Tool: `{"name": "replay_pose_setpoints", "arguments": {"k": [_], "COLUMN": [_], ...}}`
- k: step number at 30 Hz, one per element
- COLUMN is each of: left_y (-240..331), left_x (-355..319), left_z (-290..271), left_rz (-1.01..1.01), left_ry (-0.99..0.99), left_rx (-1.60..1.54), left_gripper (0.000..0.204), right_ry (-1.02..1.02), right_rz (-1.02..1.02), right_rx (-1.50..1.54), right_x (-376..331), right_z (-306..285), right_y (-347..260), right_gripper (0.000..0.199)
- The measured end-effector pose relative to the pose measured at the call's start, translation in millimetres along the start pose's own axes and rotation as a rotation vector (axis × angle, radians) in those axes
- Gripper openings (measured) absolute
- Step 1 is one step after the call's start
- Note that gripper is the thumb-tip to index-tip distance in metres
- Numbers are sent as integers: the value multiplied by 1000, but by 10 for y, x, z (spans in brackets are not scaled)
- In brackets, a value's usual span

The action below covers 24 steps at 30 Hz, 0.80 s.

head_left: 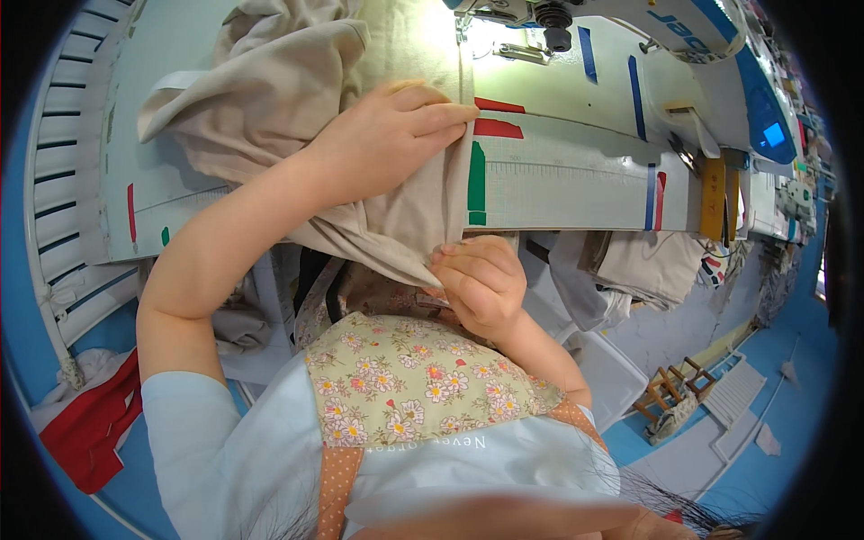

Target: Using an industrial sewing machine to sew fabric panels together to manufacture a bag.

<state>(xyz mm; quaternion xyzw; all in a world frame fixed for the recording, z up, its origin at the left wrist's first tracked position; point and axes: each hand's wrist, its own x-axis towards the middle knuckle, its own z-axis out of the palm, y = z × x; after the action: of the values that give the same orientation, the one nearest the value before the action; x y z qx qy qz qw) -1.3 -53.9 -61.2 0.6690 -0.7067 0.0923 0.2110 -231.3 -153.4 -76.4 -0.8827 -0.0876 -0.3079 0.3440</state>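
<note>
A large piece of beige cloth (279, 112) lies bunched on the left of the sewing table, and its straight edge runs up toward the lit needle area of a sewing machine (670, 27). My left hand (400, 135) rests on the cloth below the needle area, with fingertips closed at that edge. Just past the table's front edge, my right hand (484, 286) pinches the lower end of the same edge, fingers curled. Between the two hands the edge runs fairly straight. Folds of cloth hang over the front of the table toward my lap.
Red, green and blue tape strips and a printed ruler mark the pale table (576, 193). A yellow-brown box (714, 198) stands at its right end, with scissors beside it. A white slatted rack (67, 207) borders the left. More beige cloth (652, 265) hangs below the table's right side.
</note>
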Motion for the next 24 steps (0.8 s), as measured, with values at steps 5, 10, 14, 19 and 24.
{"name": "replay_pose_setpoints", "arguments": {"k": [5, 10, 14, 19, 24], "left_y": [42, -8, -88, -313, -559], "left_x": [-21, -1, 25, 98, 177], "left_z": [17, 9, 25, 23, 67], "left_rz": [-49, -63, -33, -37, 26], "left_ry": [7, -12, -50, -79, -78], "left_rx": [-79, -131, -158, -195, -126], "left_gripper": [33, 31, 31, 34, 35], "right_ry": [-25, -56, -76, -93, -112], "right_rz": [11, 18, 32, 28, 79], "right_rx": [14, 4, 9, -40, -81], "right_x": [0, -3, 11, 148, 361], "right_z": [-31, -50, -56, -66, -63], "right_y": [-11, 8, 37, 118, 205], "right_gripper": [22, 23, 24, 22, 20]}}
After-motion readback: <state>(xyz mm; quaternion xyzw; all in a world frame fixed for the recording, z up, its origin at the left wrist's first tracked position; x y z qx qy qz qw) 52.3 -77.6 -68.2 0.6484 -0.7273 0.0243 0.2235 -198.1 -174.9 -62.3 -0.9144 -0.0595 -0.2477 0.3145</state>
